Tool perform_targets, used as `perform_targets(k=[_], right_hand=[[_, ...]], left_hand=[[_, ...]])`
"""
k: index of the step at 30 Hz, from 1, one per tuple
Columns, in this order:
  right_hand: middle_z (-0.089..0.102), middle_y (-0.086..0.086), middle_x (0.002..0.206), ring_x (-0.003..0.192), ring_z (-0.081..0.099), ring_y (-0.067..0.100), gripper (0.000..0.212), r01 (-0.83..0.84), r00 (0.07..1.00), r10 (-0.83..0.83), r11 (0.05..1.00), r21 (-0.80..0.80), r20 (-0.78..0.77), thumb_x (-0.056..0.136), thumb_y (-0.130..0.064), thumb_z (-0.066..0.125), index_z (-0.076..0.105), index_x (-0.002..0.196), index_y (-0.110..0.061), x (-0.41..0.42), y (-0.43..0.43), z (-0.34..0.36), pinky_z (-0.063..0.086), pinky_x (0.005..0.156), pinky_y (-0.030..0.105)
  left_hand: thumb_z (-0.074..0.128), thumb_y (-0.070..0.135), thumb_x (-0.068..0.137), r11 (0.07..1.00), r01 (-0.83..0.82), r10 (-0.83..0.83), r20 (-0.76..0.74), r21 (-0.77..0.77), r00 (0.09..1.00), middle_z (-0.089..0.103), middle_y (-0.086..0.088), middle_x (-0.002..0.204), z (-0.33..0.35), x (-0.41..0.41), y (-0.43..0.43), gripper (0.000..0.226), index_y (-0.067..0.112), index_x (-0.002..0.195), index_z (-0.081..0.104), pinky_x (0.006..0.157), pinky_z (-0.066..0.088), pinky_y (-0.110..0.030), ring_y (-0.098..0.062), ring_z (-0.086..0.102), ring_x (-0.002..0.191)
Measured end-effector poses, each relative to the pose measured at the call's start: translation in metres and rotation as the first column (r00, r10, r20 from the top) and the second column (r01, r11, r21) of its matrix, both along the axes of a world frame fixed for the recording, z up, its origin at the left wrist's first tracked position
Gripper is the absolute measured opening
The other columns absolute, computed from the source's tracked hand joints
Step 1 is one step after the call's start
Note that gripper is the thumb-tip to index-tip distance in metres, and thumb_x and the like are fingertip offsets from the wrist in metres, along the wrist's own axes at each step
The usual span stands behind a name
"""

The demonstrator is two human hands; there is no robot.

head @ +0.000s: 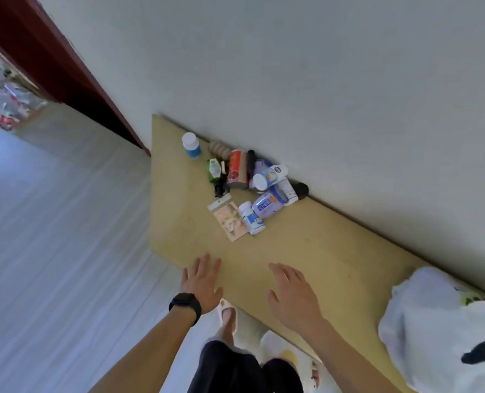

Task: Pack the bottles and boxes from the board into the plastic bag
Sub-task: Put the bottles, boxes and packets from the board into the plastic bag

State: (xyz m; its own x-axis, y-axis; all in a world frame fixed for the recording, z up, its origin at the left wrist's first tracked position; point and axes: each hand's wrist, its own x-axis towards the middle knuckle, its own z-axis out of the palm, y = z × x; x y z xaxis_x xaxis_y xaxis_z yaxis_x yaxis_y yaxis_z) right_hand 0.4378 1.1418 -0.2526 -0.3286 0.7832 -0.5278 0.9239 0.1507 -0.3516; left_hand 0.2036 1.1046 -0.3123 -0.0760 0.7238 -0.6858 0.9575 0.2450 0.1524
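Note:
A yellowish board (320,251) lies on the floor against a grey wall. A heap of bottles and boxes sits at its far side: a red can (237,169), a green bottle (213,170), white-and-blue bottles (269,204), a small white bottle (251,218) and a flat card packet (230,221). One blue bottle with a white cap (191,144) stands apart at the left. The white plastic bag (440,327) rests at the board's right end. My left hand (201,282) and my right hand (292,296) hover open over the near edge, holding nothing.
A dark red door frame (65,72) stands at the left, with a cluttered area beyond it. Pale striped flooring (65,236) spreads to the left of the board. My feet in light slippers (230,316) stand at the board's near edge.

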Motion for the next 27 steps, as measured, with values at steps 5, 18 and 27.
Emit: perform_targets(k=[5, 18, 27], right_hand=[[0.031, 0.006, 0.153, 0.125, 0.044, 0.032, 0.059, -0.071, 0.98, 0.06, 0.996, 0.051, 0.19, 0.098, -0.043, 0.04, 0.018, 0.153, -0.035, -0.072, 0.085, -0.014, 0.043, 0.095, 0.041], [0.054, 0.006, 0.109, 0.085, 0.063, 0.026, 0.07, -0.079, 0.936, 0.1, 0.994, -0.076, 0.338, 0.097, -0.038, 0.04, -0.003, 0.151, -0.05, -0.083, 0.072, -0.048, 0.038, 0.062, 0.032], [0.052, 0.003, 0.11, 0.096, 0.058, 0.023, 0.091, 0.236, 0.949, -0.192, 0.958, -0.164, 0.249, 0.09, -0.05, 0.054, -0.016, 0.149, -0.049, -0.036, 0.031, -0.049, 0.042, 0.068, 0.033]], left_hand=[[0.048, 0.048, 0.094, 0.999, -0.002, 0.003, 0.019, -0.044, 1.0, -0.013, 0.007, 0.163, -0.01, -0.044, 0.018, 0.076, 0.044, 0.152, 0.0, 0.119, 0.007, -0.056, -0.026, 0.003, 0.15], [0.05, 0.04, 0.094, 0.978, 0.093, -0.109, 0.077, 0.184, 0.991, -0.007, -0.003, 0.164, -0.017, -0.029, 0.142, 0.073, 0.037, 0.154, 0.009, 0.119, 0.012, -0.054, -0.031, 0.002, 0.15], [0.065, 0.018, 0.086, 0.966, 0.124, -0.154, 0.117, 0.226, 0.981, 0.022, 0.003, 0.157, -0.02, -0.037, 0.11, 0.061, 0.041, 0.136, 0.038, 0.11, 0.03, -0.044, -0.027, 0.025, 0.142]])
